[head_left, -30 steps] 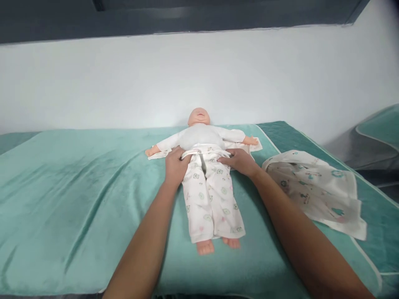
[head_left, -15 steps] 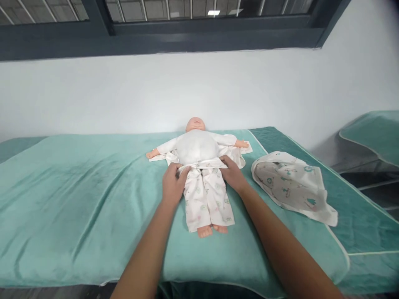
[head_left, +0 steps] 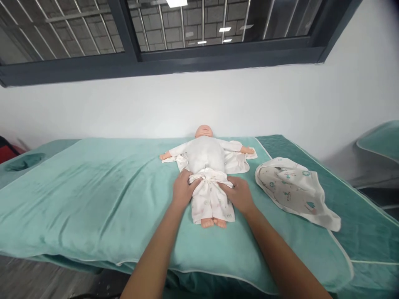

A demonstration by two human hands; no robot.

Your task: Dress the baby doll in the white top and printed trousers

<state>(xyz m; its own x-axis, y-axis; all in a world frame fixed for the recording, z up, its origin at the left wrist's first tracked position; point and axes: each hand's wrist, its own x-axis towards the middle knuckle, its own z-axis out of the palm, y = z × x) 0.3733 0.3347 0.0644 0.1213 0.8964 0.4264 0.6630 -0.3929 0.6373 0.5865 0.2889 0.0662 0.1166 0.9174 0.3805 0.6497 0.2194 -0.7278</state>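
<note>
A baby doll (head_left: 205, 151) lies on its back, arms spread, its feet pointing towards me. Patterned white baby pants (head_left: 212, 203) cover its legs, with the bare feet showing below the hems. My left hand (head_left: 183, 189) grips the waistband on the left side, and my right hand (head_left: 239, 193) grips it on the right. Between my hands the waistband is bunched at the doll's lower belly. An opened patterned baby shirt (head_left: 237, 162) is spread beneath the doll's torso and arms. The fingertips of both hands are partly hidden in the cloth.
The doll rests on a green padded bed cover (head_left: 124, 199). A crumpled patterned white cloth (head_left: 293, 191) lies to the right. Behind the bed stands a white wall (head_left: 156, 108) below a dark-framed window (head_left: 218, 60). A red object (head_left: 6, 153) shows at the far left.
The waistband, stretched flat before, is now gathered, and the pant legs have drawn closer together. My hands have shifted slightly. The view has tilted up and turned left.
</note>
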